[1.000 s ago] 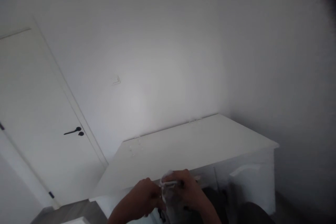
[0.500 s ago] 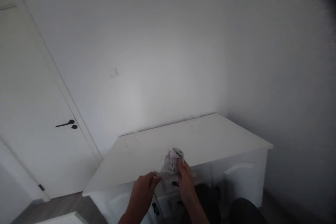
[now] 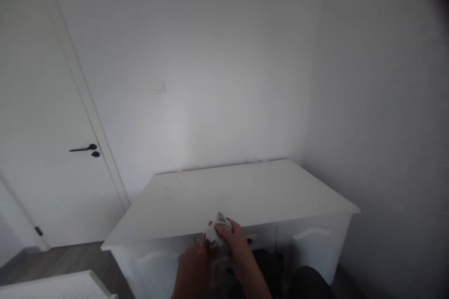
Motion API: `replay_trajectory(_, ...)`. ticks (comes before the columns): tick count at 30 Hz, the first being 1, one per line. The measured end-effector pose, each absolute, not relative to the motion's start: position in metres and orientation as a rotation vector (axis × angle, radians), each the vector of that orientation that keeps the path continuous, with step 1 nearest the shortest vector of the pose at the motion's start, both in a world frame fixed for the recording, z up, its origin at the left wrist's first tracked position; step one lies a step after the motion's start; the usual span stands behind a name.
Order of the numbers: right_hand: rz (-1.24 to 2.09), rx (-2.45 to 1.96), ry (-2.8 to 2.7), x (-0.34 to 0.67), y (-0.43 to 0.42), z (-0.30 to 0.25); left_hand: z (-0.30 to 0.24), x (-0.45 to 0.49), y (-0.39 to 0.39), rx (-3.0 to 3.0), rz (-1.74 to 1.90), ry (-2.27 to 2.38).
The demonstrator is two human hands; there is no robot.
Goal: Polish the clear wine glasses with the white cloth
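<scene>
A crumpled whitish cloth (image 3: 216,232) is bunched up between my hands, just over the front edge of the white cabinet (image 3: 224,196). My right hand (image 3: 236,243) grips it from the right, thumb pressed on its near side and fingers behind. On the lower left, my left hand (image 3: 194,257) is closed against the cloth's loose edge; its fingertips are dim and partly hidden. Both hands are close together in front of the cabinet's drawers.
Small clear pieces (image 3: 170,189) sit on the cabinet top at left, and others (image 3: 260,163) near the back edge. A white door (image 3: 45,126) with a black handle (image 3: 84,148) stands left. A white panel (image 3: 63,286) juts in at lower left. My knee (image 3: 308,282) is by the cabinet.
My hands have come closer together and moved lower, and the cloth is bunched smaller. Before, its edge was stretched out toward my left hand. The view has shifted slightly.
</scene>
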State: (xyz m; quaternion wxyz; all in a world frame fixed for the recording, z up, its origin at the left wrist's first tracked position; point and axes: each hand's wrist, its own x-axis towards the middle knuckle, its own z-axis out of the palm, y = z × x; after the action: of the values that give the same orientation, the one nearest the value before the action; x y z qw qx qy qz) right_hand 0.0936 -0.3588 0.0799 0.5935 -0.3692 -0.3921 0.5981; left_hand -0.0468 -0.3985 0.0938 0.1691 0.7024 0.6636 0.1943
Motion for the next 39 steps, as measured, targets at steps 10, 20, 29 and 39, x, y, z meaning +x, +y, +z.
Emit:
replay_trajectory(10, 1.678, -0.286, -0.734, 0.089, -0.378, 0.085, 0.077, -0.044, -0.402, 0.857, 0.863, 0.714)
replay_trajectory(20, 0.593, -1.265, -1.168, 0.086, -0.362, 0.083, 0.087, -0.073, -0.402, 1.898, 0.879, 1.727)
replay_trajectory(29, 0.729, -1.211, -1.241, 0.111, -0.363, 0.099, 0.079, -0.072, -0.411, 2.021, 0.623, 1.776)
replay_trajectory(39, 1.118, -0.976, -1.879, 0.138, -0.396, 0.11, 0.092, -0.103, -0.41, 2.35, 0.135, 1.684)
